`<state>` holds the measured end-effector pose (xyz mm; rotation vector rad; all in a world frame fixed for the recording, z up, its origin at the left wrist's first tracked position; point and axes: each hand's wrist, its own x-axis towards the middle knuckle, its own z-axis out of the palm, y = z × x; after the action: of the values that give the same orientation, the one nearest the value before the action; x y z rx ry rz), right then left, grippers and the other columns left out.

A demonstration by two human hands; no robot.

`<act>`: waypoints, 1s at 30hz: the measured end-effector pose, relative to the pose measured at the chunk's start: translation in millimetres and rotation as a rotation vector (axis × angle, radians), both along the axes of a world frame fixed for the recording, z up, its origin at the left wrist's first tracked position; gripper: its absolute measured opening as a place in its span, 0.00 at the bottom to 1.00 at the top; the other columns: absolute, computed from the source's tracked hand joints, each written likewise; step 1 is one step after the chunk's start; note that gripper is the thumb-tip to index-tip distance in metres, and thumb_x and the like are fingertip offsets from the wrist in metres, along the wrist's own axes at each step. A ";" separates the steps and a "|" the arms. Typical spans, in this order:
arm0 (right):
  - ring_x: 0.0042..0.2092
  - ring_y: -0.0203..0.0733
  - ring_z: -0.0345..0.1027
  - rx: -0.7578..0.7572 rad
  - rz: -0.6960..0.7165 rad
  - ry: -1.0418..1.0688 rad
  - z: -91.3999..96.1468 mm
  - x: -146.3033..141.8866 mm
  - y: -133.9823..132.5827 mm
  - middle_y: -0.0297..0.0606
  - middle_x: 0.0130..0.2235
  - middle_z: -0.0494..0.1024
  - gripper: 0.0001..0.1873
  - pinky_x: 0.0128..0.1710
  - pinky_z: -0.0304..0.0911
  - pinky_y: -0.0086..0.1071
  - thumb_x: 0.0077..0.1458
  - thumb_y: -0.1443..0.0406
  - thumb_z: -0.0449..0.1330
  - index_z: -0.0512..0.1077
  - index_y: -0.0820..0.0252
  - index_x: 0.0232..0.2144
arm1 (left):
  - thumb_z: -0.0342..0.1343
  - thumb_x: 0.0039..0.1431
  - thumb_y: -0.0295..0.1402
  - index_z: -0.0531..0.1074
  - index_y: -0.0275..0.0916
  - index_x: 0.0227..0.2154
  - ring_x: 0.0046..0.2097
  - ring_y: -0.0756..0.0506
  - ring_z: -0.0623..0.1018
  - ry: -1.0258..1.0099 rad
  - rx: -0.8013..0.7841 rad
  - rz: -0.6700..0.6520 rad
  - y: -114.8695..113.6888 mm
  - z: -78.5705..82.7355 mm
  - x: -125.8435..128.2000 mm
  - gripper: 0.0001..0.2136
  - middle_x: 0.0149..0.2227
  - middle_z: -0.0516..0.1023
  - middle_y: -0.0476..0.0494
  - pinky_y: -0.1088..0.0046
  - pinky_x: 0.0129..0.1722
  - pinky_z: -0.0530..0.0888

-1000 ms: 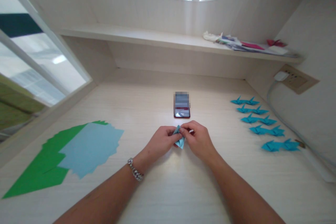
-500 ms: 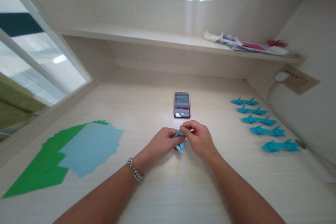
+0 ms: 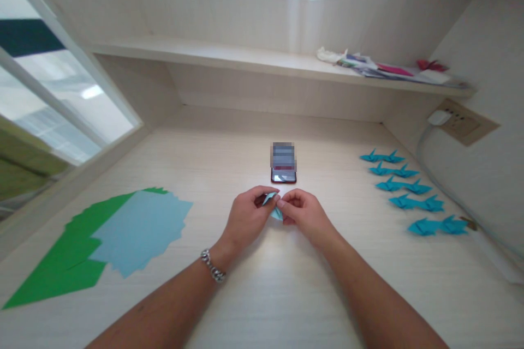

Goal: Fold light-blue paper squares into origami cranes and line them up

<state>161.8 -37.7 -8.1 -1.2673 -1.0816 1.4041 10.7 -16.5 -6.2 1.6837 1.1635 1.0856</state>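
Partly hidden blue paper (behind fingers)

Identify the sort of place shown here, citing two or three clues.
Probably a built-in study nook, perhaps at home or in a dormitory: a shelf holding papers runs above the desktop, and a plug sits in the wall socket.

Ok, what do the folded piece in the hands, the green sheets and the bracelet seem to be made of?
Folded piece: matte light-blue paper, by its thin edges and flat facets.
Green sheets: matte too, probably paper, lying flat with sharp corners; thin card is possible.
Bracelet: likely polished metal, given its shiny silvery links, though coated plastic can't be ruled out.
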 end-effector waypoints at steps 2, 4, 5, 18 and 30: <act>0.24 0.32 0.64 -0.022 0.003 0.027 2.3 -1.4 -1.2 0.31 0.23 0.71 0.16 0.24 0.64 0.28 0.41 0.58 0.67 0.68 0.62 0.28 | 0.58 0.54 0.36 0.77 0.38 0.38 0.36 0.46 0.77 0.014 0.024 0.021 -1.2 -0.7 -0.2 0.10 0.36 0.80 0.43 0.71 0.37 0.73; 0.24 0.32 0.65 -0.028 0.002 0.037 4.0 -1.7 -2.1 0.31 0.24 0.71 0.15 0.24 0.65 0.27 0.40 0.60 0.67 0.69 0.62 0.27 | 0.58 0.54 0.36 0.77 0.38 0.38 0.37 0.46 0.77 0.026 0.040 0.032 -2.0 -1.0 -0.2 0.10 0.37 0.80 0.43 0.71 0.37 0.73; 0.25 0.32 0.65 -0.029 0.002 0.039 4.4 -1.7 -2.3 0.31 0.24 0.71 0.14 0.25 0.65 0.27 0.40 0.60 0.67 0.69 0.62 0.27 | 0.59 0.53 0.36 0.77 0.38 0.38 0.37 0.46 0.77 0.029 0.046 0.035 -2.2 -1.1 -0.2 0.10 0.37 0.80 0.43 0.71 0.37 0.73; 0.22 0.32 0.67 -0.051 0.013 0.043 4.9 -1.4 0.1 0.32 0.22 0.74 0.11 0.25 0.66 0.28 0.40 0.63 0.67 0.71 0.63 0.27 | 0.59 0.51 0.27 0.76 0.40 0.37 0.40 0.46 0.78 0.034 0.077 0.057 -0.8 -5.9 -0.9 0.10 0.39 0.80 0.44 0.70 0.41 0.73; 0.29 0.39 0.72 0.054 0.049 -0.226 0.5 -0.4 -5.8 0.38 0.27 0.78 0.13 0.30 0.67 0.32 0.42 0.62 0.66 0.73 0.63 0.30 | 0.57 0.51 0.26 0.77 0.40 0.36 0.39 0.47 0.77 0.106 0.183 0.173 2.3 -2.6 -4.2 0.10 0.38 0.79 0.45 0.72 0.38 0.73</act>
<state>161.4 -43.5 -7.6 -1.3927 -1.3019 1.2801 6.5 -14.2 -8.8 1.8256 1.3309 1.2553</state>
